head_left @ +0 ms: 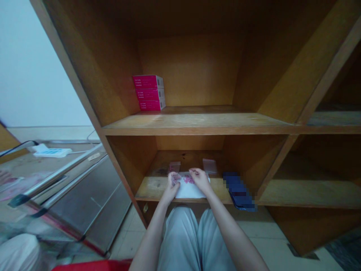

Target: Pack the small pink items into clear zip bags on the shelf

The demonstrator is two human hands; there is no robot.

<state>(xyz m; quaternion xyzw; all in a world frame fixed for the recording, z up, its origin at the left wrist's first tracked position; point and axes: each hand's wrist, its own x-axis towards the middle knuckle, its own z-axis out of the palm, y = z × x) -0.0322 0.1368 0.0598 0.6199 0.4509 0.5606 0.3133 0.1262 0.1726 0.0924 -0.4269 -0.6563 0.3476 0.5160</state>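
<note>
A sheet of white paper lies on the lower shelf, with a small heap of pink pieces on it. My left hand is at the paper's left edge, closed on what looks like a small clear plastic bag. Over the right side of the heap, my right hand has its fingers pinched together; whatever they hold is too small to make out. Behind my hands lie two more clear plastic bags, one on the left and one on the right.
Three stacked pink boxes stand on the upper shelf. A dark blue item, partly pixelated, overhangs the lower shelf's edge at right. To the left is a metal-framed cart with a white power strip.
</note>
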